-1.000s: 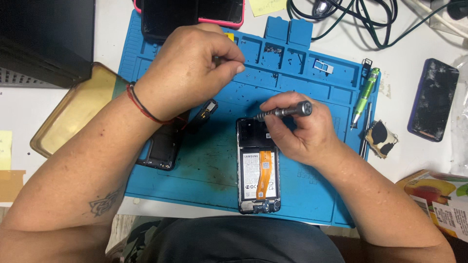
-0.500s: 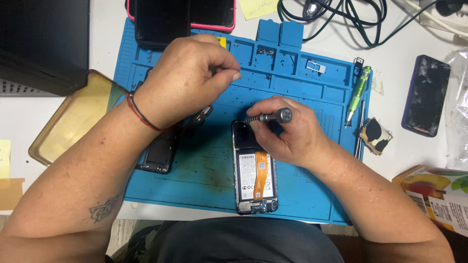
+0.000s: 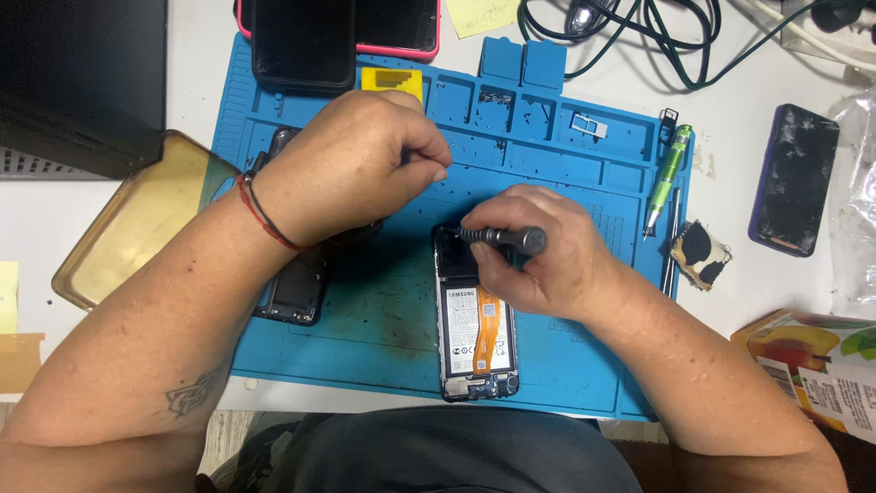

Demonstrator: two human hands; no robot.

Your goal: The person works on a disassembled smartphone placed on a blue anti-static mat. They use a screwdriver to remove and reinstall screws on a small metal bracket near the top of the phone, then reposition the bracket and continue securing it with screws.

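White table (image 3: pixel 639 73), blue repair mat (image 3: pixel 547 365) laid across its middle. Opened phone (image 3: pixel 476 338) flat on mat, back cover off, long axis running near to far, battery and orange flex exposed. Right hand (image 3: pixel 538 260) over far end of phone, closed around dark screwdriver (image 3: pixel 506 239); driver shaft nearly level, tip pointing left toward far left corner of phone. Tip contact with a screw: cannot tell, hidden by fingers. Phone body extends from right hand toward near edge of mat; right hand the nearer of the two.

Left hand (image 3: pixel 356 169) over far left part of mat, fingers curled shut, fingertips pinched together above the tray compartments; item pinched, if any, too small to tell. Red and black cords on left wrist. Second phone frame (image 3: pixel 297 283) on mat beneath left forearm, left of opened phone, apart from it.

Green pen tool (image 3: pixel 668 178) at right edge of mat, long axis near to far. Dark phone (image 3: pixel 794 178) on table further right. Two more phones (image 3: pixel 342 32) at far edge, yellow part (image 3: pixel 392 80) just near them. Cables (image 3: pixel 639 32) far right. Tan tray (image 3: pixel 137 219) left of mat.
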